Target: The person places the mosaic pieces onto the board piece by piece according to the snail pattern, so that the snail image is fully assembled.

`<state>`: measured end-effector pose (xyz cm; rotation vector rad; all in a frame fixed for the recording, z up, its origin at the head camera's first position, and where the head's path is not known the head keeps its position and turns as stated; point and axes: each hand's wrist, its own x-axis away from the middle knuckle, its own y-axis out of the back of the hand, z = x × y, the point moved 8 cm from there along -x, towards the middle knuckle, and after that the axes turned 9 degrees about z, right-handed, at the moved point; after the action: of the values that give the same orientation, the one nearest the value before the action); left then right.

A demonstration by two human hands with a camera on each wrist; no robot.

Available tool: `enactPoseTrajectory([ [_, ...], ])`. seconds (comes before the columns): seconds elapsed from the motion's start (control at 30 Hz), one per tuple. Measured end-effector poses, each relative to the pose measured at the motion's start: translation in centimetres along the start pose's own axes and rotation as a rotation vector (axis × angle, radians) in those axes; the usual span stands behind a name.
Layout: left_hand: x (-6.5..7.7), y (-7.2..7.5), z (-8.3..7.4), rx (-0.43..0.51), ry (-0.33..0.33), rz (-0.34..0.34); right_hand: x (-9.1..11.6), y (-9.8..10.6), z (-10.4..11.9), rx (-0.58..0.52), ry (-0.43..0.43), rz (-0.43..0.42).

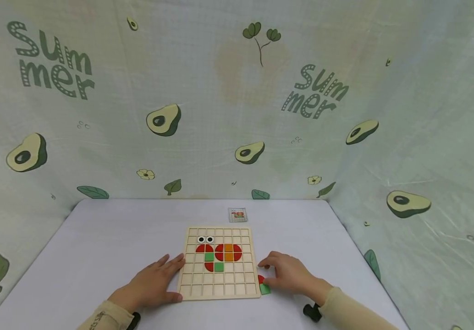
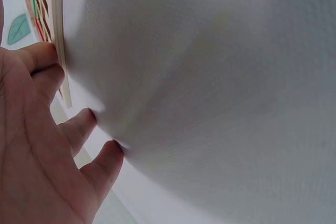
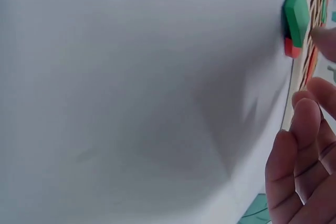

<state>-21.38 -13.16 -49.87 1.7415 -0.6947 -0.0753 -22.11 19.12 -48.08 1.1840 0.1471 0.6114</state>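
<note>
A wooden grid board lies on the table with red, green and orange tiles and two eye pieces set in its cells. My left hand is spread along the board's left edge, its fingertips and thumb touching the frame. By the right edge is my right hand, fingers loosely bent, with no piece visible between thumb and fingers. Its thumb is close to a loose green tile; whether they touch I cannot tell. A red piece sits beside that green one, against the board's edge.
Behind the board lies a small picture card showing a similar coloured figure on a grid. The white table ends at a hanging cloth printed with avocados and leaves. A black device is at the right wrist.
</note>
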Motion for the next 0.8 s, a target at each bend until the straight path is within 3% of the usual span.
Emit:
enactPoseTrajectory([
  [0.3,0.1,0.1,-0.1,0.004,-0.019,-0.009,1.3,-1.3,0.0,-0.012,0.044,0.011],
  [0.53,0.0,0.0,0.0,0.014,-0.028,-0.016,0.9,-0.7,-1.1,0.047,0.006,-0.056],
  [0.8,0.0,0.0,0.0,0.012,-0.031,-0.023,0.7,-0.4,-1.5,0.033,-0.003,-0.083],
])
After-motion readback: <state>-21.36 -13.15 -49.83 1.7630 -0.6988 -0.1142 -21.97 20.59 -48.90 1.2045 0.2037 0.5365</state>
